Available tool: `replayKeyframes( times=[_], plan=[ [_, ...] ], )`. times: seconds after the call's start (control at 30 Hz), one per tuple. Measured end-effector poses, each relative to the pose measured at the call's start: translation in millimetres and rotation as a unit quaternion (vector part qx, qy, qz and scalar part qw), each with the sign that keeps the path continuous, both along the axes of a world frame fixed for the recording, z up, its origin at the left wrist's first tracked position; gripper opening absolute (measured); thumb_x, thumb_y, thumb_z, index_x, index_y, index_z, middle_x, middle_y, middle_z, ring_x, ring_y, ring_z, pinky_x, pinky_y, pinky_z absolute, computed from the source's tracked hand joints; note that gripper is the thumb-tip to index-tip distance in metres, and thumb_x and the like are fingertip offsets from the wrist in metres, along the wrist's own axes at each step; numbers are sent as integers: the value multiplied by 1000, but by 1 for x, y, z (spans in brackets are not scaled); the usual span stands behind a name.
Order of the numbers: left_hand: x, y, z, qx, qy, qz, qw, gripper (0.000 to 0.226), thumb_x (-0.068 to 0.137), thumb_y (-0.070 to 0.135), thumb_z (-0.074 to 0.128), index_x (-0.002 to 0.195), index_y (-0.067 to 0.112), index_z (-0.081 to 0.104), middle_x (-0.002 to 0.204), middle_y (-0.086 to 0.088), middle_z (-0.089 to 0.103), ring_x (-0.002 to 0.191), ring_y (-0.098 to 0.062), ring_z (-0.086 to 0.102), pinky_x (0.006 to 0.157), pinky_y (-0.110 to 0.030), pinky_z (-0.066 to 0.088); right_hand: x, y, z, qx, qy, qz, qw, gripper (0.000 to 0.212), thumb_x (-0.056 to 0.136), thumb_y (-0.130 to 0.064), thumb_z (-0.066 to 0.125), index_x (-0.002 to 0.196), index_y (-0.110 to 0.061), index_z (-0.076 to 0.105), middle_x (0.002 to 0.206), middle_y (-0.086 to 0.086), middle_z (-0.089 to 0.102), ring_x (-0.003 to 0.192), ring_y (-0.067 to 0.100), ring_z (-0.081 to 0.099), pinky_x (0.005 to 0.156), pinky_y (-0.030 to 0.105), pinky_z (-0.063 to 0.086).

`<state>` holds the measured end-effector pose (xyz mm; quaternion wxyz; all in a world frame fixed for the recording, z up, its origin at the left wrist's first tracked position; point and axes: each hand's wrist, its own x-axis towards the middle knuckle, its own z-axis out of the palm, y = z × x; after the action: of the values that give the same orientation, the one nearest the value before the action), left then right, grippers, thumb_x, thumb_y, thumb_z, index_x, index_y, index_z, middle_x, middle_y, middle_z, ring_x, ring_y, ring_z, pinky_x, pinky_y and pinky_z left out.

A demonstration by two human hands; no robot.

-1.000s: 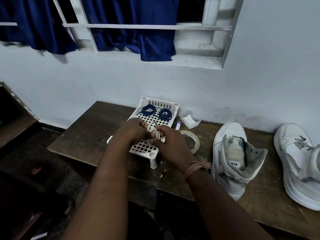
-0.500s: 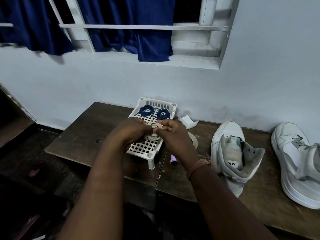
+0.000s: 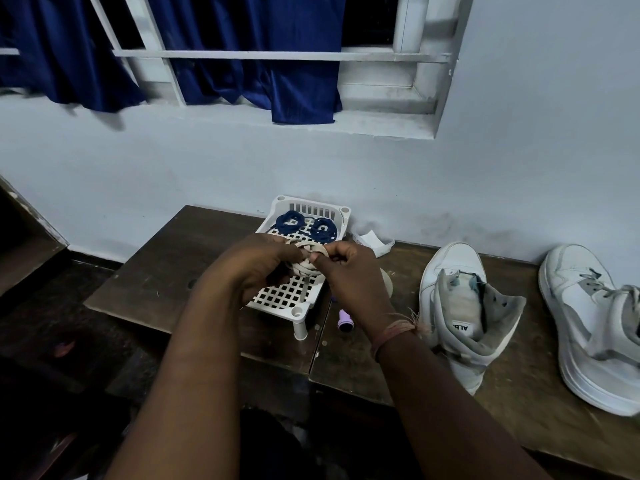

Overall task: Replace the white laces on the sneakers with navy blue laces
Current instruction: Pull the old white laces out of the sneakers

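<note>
White lace coiled over the tray, pinched by left hand and right hand. Next: navy laces at tray's far end fetched for the unlaced sneaker.

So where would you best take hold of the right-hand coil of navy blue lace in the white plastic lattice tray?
Pinch the right-hand coil of navy blue lace across its bundled loops, coming from straight above. It lies flat on the white plastic lattice tray, whose slatted back wall blocks a far-side approach, and both hands, the left hand and right hand, are busy with the coiled white lace just in front.
</note>
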<state>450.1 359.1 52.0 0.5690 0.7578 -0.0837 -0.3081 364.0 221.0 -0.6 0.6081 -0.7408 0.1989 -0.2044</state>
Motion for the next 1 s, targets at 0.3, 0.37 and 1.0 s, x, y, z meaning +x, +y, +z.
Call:
replayKeyframes(
  times=[0.3, 0.37, 1.0],
  plan=[
    [0, 1, 1, 33, -72, 3, 997, 5, 80, 15, 84, 84, 16, 81, 91, -12, 79, 79, -19, 66, 73, -32, 48, -5, -8, 10, -80, -2, 4, 997, 6, 88, -28, 72, 85, -23, 73, 78, -8, 71, 75, 10, 67, 71, 33, 55],
    [2, 0, 4, 50, -94, -13, 994, 12, 82, 20, 81, 92, 15, 79, 97, -13, 79, 83, -21, 68, 77, -36, 51, -8, -10, 16, -94, 0, 0, 996, 6, 87, -27, 70, 85, -22, 71, 77, -7, 70, 73, 9, 65, 68, 30, 52],
    [-19, -14, 28, -138, 19, -118, 983, 23, 101, 32, 56, 81, 23, 64, 67, 4, 36, 60, -9, 26, 59, -28, 24, -28, -27, 44, 118, -6, 189, 975, 17, 103, -13, 56, 112, -10, 69, 84, 0, 75, 73, 7, 65, 62, 20, 51]
  ],
)
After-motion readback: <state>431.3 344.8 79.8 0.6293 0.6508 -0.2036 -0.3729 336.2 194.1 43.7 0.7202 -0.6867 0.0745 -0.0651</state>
